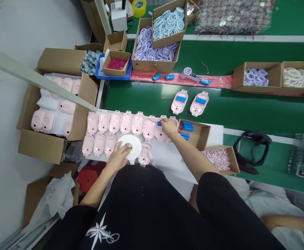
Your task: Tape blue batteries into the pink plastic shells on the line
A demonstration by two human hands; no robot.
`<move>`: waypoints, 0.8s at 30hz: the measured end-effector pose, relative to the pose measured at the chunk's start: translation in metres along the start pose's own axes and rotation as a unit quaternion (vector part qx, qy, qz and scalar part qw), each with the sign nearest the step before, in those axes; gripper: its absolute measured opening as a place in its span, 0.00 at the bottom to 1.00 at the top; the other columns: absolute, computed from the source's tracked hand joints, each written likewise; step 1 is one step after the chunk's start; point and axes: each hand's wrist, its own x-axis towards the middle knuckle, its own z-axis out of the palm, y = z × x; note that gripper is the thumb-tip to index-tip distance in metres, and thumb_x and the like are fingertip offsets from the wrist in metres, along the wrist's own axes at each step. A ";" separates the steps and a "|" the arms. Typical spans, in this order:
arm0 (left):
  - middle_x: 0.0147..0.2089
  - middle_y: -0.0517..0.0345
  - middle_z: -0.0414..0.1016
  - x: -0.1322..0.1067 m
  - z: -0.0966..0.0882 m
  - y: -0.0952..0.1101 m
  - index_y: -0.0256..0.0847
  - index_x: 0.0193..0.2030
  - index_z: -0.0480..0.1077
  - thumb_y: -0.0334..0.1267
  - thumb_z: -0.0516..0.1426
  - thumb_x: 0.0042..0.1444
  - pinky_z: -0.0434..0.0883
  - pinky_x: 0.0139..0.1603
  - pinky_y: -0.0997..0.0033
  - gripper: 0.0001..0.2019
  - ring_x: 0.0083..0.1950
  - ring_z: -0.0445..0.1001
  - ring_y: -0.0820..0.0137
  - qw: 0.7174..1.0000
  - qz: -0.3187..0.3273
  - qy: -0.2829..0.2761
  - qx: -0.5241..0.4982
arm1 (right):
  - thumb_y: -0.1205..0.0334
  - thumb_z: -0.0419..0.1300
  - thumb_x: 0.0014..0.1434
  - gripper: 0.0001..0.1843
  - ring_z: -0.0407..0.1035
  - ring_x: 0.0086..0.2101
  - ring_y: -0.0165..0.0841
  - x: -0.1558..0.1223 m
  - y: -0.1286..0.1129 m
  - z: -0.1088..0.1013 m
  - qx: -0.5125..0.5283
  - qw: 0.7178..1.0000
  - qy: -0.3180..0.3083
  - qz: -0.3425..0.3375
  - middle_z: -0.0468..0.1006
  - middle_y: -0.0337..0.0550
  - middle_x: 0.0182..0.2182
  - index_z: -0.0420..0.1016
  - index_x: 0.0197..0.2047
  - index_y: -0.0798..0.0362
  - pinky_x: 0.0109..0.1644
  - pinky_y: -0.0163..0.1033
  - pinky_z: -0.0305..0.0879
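Beside the pink shells (126,122) stands an open carton (200,136).

Left fingers (125,151) curled, right arm (192,154) outstretched

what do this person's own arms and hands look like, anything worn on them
The left hand and right hand are bare, with no gloves or watch visible. The forearms are uncovered below plain black sleeves that end around the elbows. The sleeves match the black top, which has a white star-like design with curling lines.
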 end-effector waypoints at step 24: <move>0.57 0.48 0.76 0.008 0.009 -0.020 0.46 0.65 0.73 0.23 0.60 0.51 0.69 0.71 0.35 0.33 0.74 0.57 0.45 0.996 -0.004 0.031 -0.079 | 0.77 0.51 0.66 0.26 0.76 0.54 0.47 0.008 0.010 -0.018 0.030 0.997 -0.046 0.055 0.78 0.64 0.58 0.71 0.65 0.59 0.56 0.47 0.72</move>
